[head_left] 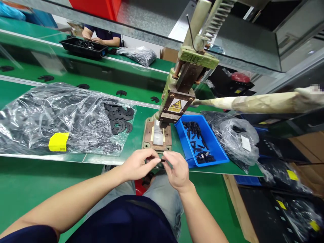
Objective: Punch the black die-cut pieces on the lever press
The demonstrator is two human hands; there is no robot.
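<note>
Navy shirt (121, 222) lies nearest; beyond it, the left hand (140, 164) and right hand (177, 170) pinch a small dark part (162, 160) between their fingertips, before the press (177, 96). On the bench (137, 133), a blue bin (214, 136) of black pieces (192, 131) stands right, a clear bag (32, 114) of black parts (118, 116) left.

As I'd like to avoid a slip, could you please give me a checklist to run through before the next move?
1. Left hand and right hand out from under the press head: ok, both are in front of its base.
2. Small dark part held at the fingertips: ok.
3. That part's orientation: cannot tell, fingers cover most of it.
4. Blue bin beside the base, holding black parts: ok.
5. Warning label uncovered: ok.
</note>
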